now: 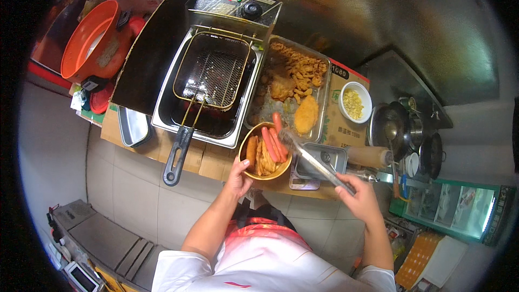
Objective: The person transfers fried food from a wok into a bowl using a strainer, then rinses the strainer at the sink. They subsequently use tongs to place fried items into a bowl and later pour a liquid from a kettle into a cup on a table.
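My left hand (240,178) grips the near left side of a round yellowish bowl (265,177). Inside it lie several pink sausages (272,142), a browned fried roll (251,153) and pale fried pieces (265,162). One sausage sticks up past the far rim. In my right hand (357,195) is a pair of metal tongs (320,167); its blurred tip is at the bowl's right edge, close to the sausages. Whether the tip touches them I cannot tell. Just beyond the bowl, a metal tray (259,109) holds fried chicken strips (305,65) and a golden cutlet (306,115).
A deep fryer (237,140) with a wire basket (213,71) in dark oil stands at left; the basket's black handle (177,158) juts over the counter edge. At right are a white bowl (355,102) of chopped yellow food, a small steel pan (320,160) and a squeeze bottle (369,157).
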`<state>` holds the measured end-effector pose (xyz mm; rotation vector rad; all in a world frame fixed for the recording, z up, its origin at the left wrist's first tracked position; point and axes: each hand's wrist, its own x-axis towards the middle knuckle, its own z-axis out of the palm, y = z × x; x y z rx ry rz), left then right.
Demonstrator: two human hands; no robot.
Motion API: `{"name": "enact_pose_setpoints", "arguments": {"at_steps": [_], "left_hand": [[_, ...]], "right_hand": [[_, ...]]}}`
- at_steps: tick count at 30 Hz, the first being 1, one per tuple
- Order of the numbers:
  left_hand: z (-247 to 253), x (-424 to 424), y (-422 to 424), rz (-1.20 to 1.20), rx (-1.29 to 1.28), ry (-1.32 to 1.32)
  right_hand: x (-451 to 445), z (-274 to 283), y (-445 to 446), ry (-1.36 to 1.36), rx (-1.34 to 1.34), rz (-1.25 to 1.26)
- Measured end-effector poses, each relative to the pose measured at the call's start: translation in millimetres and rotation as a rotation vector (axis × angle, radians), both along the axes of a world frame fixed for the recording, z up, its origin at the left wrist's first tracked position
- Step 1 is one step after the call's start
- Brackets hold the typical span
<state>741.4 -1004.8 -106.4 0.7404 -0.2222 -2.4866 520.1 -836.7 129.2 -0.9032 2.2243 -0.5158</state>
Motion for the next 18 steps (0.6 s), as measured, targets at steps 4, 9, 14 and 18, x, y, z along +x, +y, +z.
{"name": "enact_pose_setpoints", "arguments": {"at_steps": [4,9,14,18], "left_hand": [[-3,-4,-1,-0.009,0.009,0.006],[-7,0,1,0.003,-0.008,-0.011],[7,9,2,-0.01,0.039,0.01],[7,17,5,-0.021,0.021,0.002]], "right_hand": [[7,-6,-1,0.017,-0.055,-0.009],[-20,-69,-37,-0.417,-0.144,-0.35],[-27,-131,-83,-0.921,-0.173,-0.702],[-16,-157,-103,-1.046,-0.283,-0.831]]}}
